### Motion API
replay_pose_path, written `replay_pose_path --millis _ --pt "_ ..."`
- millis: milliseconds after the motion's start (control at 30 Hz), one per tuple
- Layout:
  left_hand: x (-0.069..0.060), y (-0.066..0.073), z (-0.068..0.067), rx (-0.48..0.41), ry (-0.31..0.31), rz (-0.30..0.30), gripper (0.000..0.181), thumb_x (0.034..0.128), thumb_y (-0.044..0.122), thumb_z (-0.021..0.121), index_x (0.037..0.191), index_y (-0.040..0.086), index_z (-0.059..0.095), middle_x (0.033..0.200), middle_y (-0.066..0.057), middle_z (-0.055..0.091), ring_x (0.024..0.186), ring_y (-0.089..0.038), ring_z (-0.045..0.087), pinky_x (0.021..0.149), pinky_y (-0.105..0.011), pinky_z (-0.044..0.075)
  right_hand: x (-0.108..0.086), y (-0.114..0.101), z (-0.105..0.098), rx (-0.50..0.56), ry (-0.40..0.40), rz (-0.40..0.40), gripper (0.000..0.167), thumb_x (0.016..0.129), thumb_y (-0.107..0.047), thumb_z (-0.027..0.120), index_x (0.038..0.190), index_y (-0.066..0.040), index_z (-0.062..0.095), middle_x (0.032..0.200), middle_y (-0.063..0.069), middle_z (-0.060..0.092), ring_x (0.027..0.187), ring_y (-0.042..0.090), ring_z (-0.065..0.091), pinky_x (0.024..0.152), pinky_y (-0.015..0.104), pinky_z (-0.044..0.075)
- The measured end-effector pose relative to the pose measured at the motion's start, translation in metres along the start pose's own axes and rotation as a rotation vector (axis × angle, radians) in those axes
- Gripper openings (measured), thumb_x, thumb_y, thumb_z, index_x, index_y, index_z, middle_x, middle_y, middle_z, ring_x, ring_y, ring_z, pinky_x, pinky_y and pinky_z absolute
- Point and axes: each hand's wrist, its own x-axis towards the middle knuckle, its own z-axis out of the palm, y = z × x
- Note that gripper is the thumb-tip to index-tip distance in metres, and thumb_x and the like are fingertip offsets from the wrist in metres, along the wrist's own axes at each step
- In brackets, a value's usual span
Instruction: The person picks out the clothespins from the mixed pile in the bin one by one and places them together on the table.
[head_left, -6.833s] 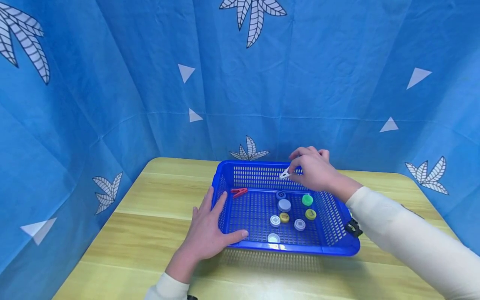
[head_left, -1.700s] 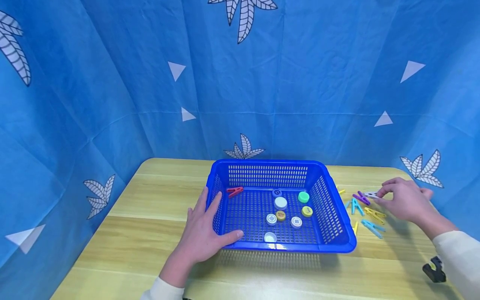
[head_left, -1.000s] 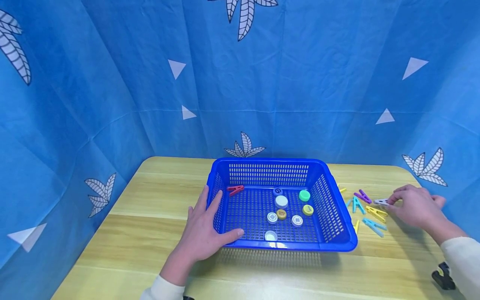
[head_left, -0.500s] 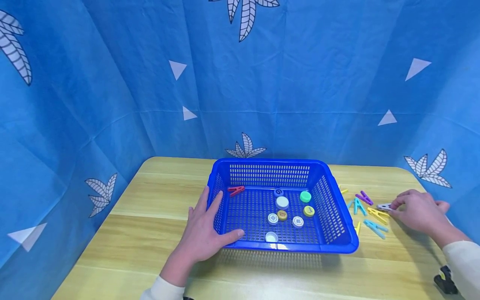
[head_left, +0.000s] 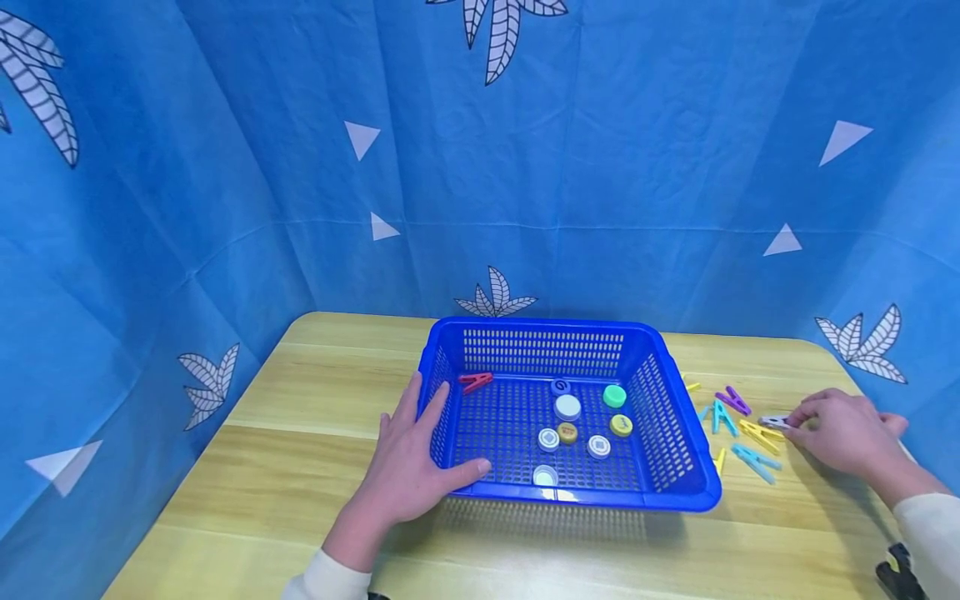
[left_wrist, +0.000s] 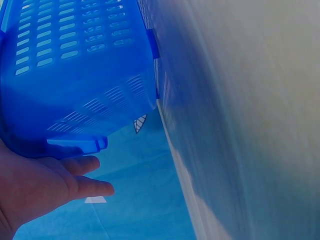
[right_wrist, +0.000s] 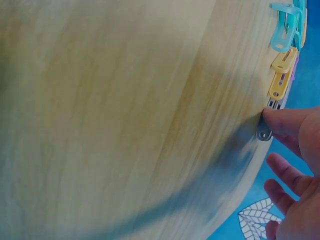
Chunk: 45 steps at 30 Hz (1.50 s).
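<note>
A blue plastic basket [head_left: 573,497] stands on the wooden table, with a red clothespin [head_left: 476,382] and several bottle caps [head_left: 567,407] inside. My left hand [head_left: 408,467] rests on its left front corner, fingers spread along the left rim and thumb on the front rim. To the right of the basket, my right hand [head_left: 843,433] pinches a whitish-grey clothespin [head_left: 772,422] between thumb and fingertips, low at the tabletop. In the right wrist view the thumb covers part of this grey clothespin [right_wrist: 264,131], and the other fingers are apart from it.
Loose clothespins lie between basket and right hand: purple [head_left: 733,400], turquoise [head_left: 722,416], light blue [head_left: 756,463] and yellow [head_left: 761,435], with more yellow pieces partly hidden by the basket. A blue leaf-patterned curtain [head_left: 600,167] hangs behind the table.
Earlier my right hand held a white clothespin above the basket; later it was among the clothespins at right. Since then it has slid rightward and nearer with the whitish-grey clothespin. The left hand stayed put.
</note>
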Motion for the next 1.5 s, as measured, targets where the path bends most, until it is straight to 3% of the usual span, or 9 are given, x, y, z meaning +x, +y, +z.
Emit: replay_pose_path --millis 367,700,1067,1500 --pt "-0.001 -0.001 0.000 -0.002 -0.004 -0.002 0.115 0.0732 0.078 0.068 0.159 0.015 0.026 0.166 -0.014 0.001 0.150 -0.033 0.005 0.113 -0.065 0.006 -0.005 -0.004 -0.007 -0.013 -0.021 0.036 0.019 0.081 -0.028 0.080 0.090 -0.012 0.078 0.125 0.034 0.049 0.106 0.062 0.034 0.074 0.072 0.015" --pt "-0.001 -0.001 0.000 -0.004 -0.008 -0.002 0.113 0.0743 0.073 0.071 0.159 0.015 0.026 0.166 -0.012 0.000 0.150 -0.035 0.007 0.113 -0.066 0.006 -0.004 -0.014 -0.012 -0.010 0.012 0.042 0.016 0.079 -0.025 0.082 0.087 -0.012 0.077 0.123 0.033 0.049 0.105 0.059 0.032 0.075 0.075 0.013" --pt "-0.001 0.001 -0.001 0.008 0.000 -0.001 0.114 0.0735 0.077 0.068 0.159 0.014 0.028 0.166 -0.014 0.002 0.150 -0.036 0.008 0.113 -0.065 0.007 0.005 -0.039 -0.025 -0.003 0.053 -0.076 0.017 0.085 -0.025 0.077 0.094 -0.010 0.078 0.123 0.029 0.052 0.109 0.056 0.034 0.069 0.069 0.016" --pt "0.000 0.001 0.000 -0.001 0.014 0.012 0.111 0.0745 0.071 0.073 0.159 0.013 0.029 0.166 -0.015 0.004 0.149 -0.037 0.009 0.112 -0.067 0.007 0.014 -0.080 -0.037 -0.022 0.087 -0.169 0.011 0.083 -0.020 0.078 0.090 -0.012 0.079 0.120 0.027 0.057 0.114 0.055 0.036 0.078 0.076 0.011"
